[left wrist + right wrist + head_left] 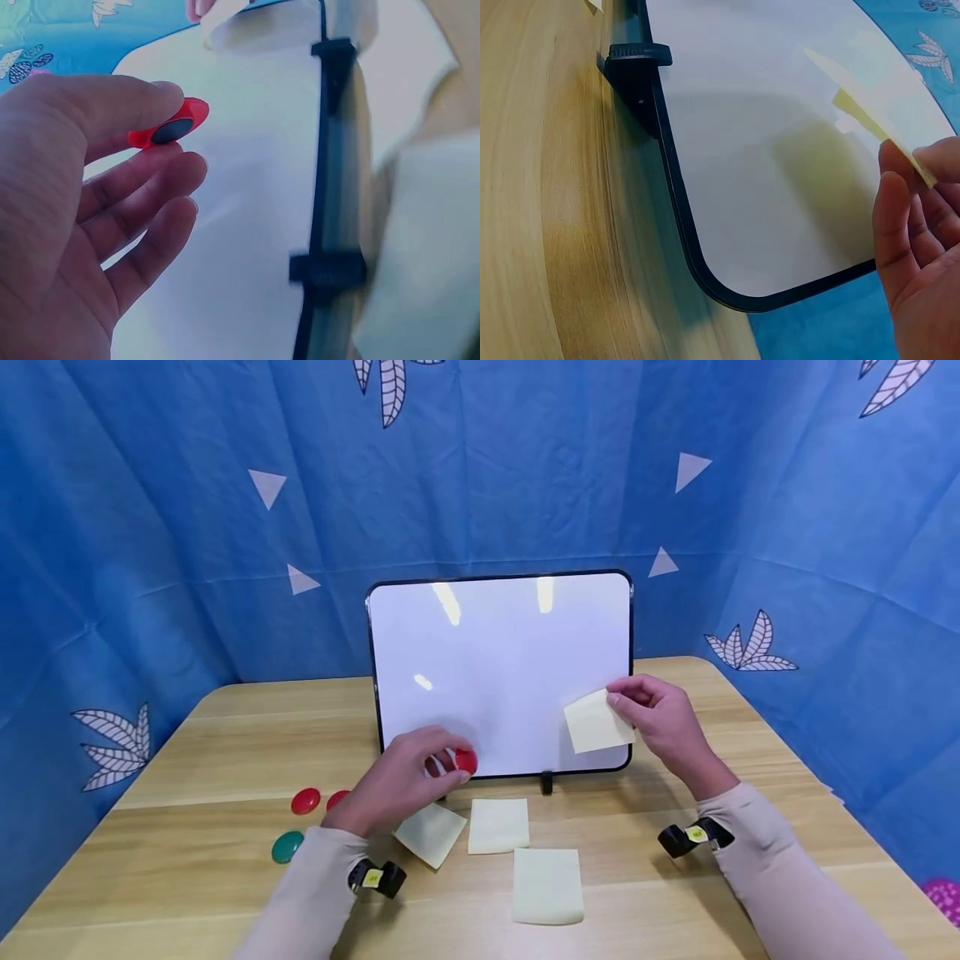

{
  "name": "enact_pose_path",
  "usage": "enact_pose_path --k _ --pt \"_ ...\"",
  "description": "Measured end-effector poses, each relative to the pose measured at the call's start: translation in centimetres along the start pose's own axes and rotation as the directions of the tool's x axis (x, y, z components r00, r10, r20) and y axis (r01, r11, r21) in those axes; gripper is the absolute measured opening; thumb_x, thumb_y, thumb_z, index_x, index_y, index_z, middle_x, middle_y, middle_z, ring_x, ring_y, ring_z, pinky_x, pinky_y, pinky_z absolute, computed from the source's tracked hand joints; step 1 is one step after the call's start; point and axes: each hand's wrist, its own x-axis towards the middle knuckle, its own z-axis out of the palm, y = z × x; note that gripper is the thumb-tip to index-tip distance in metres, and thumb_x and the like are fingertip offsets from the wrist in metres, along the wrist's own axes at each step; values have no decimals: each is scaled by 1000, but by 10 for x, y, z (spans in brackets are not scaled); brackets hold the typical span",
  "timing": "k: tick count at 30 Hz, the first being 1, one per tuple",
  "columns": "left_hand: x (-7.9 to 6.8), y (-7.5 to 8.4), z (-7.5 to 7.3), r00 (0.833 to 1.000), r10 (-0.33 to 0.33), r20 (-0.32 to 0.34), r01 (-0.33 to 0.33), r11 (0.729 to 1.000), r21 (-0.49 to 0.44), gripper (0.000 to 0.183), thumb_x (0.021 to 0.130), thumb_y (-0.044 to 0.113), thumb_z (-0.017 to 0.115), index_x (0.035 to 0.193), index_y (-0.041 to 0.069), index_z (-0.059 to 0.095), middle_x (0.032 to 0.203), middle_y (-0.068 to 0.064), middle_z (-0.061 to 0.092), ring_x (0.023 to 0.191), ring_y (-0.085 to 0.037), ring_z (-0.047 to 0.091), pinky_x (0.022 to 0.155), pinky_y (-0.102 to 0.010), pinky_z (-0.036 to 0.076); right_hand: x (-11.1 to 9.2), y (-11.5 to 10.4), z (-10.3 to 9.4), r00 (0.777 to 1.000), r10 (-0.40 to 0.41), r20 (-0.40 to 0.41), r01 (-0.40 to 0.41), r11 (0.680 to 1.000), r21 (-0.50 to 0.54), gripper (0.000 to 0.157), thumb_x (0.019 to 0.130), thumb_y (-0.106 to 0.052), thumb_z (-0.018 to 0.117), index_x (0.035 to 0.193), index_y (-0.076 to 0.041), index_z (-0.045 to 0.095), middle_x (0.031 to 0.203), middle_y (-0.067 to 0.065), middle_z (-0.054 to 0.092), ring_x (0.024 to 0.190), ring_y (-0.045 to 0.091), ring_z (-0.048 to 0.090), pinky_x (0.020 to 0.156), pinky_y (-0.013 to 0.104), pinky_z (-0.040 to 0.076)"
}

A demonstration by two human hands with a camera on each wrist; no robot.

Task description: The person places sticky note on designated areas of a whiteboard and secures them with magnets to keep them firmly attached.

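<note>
My left hand (416, 772) pinches a round red magnet (466, 762) between thumb and forefinger, in front of the lower left of a black-framed whiteboard (502, 668). In the left wrist view the magnet (193, 112) shows its dark underside (172, 131), and the other fingers are loosely bent. My right hand (660, 718) pinches a pale yellow sticky note (596, 724) at its upper right corner, before the board's lower right. The right wrist view shows that note (877, 120) nearly edge-on, apart from the board, with its shadow on the white surface.
Three more pale notes lie on the wooden table: a tilted one (431, 833), a middle one (498, 827) and a nearer one (547, 887). To the left are two red magnets (305, 801) and a green magnet (287, 847). Black feet (547, 782) hold the board upright before a blue curtain (510, 468).
</note>
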Motion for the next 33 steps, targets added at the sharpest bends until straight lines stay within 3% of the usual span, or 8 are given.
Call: enact_pose_path --k 5,19,28,33 --pt "17 7 9 998 51 -21 -51 999 -18 29 87 17 80 114 21 71 103 12 63 85 -6 62 73 -26 56 -1 0 1 1000 -1 -7 1 1000 2 35 98 -26 66 122 0 65 111 11 67 94 18 64 78 22 55" --pt "47 26 20 998 -14 -69 8 997 -79 27 90 18 77 116 21 72 103 11 64 86 -8 63 75 -25 56 -2 -1 4 998 -42 -39 42 999 -7 32 98 -26 67 118 0 67 110 12 63 93 23 58 72 22 54" --pt "61 32 27 994 34 -107 -45 994 -98 29 90 16 76 119 17 72 105 9 66 86 -7 63 77 -24 55 0 -1 10 994 -84 -66 87 995 41 28 98 -18 66 117 3 67 114 13 64 89 20 63 71 24 56" --pt "73 38 36 993 58 -104 -69 992 -101 30 90 15 76 121 14 71 108 4 67 87 -8 64 77 -22 55 0 1 12 992 -94 -85 93 996 -15 25 98 -18 66 116 0 69 111 11 66 90 21 62 71 23 54"
